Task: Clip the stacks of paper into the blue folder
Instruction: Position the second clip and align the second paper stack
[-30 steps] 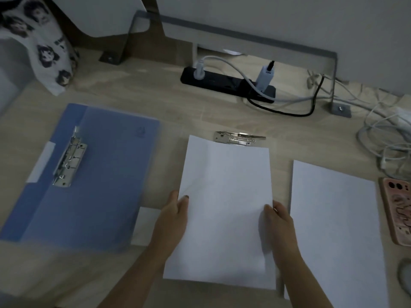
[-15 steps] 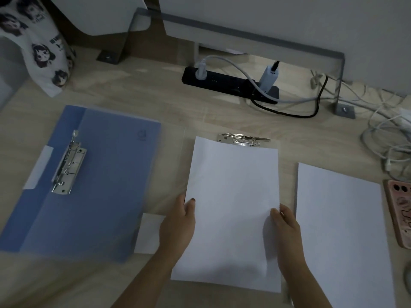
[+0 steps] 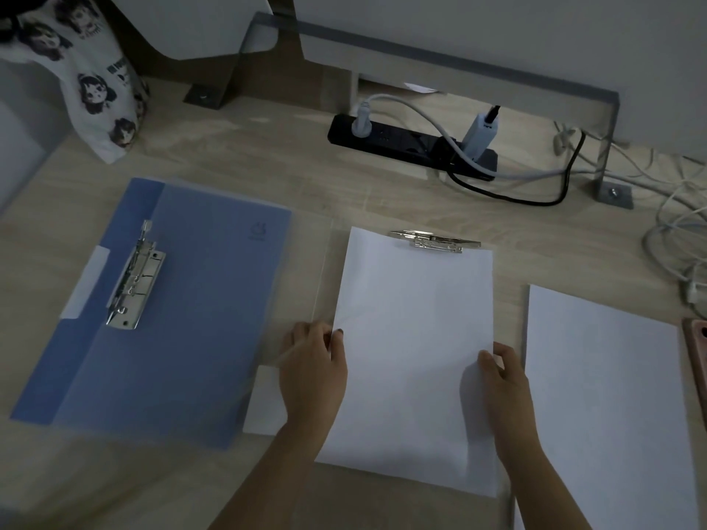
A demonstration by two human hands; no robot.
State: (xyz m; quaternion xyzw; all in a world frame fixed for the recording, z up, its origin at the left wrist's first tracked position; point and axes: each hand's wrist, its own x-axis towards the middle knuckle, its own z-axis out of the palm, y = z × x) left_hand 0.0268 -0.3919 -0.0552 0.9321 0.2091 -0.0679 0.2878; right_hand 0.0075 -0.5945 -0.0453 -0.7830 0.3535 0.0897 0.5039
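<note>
The blue folder (image 3: 183, 311) lies open across the desk, its blue half on the left bearing a metal clip (image 3: 134, 277) and its clear half under the middle paper. A second metal clip (image 3: 434, 240) sits at the clear half's top edge. A white paper stack (image 3: 413, 330) lies on that clear half, its top edge reaching the clip. My left hand (image 3: 311, 371) grips the stack's left edge and my right hand (image 3: 505, 376) grips its right edge. Another paper stack (image 3: 608, 407) rests on the desk to the right.
A black power strip (image 3: 401, 141) with plugs and cables lies at the back. Tangled white cables (image 3: 677, 231) lie at the right edge above a pink phone case (image 3: 698, 361). A printed cloth bag (image 3: 88, 74) hangs at back left. A small white card (image 3: 264, 401) pokes out beside the folder.
Both hands have pushed the middle paper stack away from me, so its top edge now sits at the metal clip. The view has shifted slightly.
</note>
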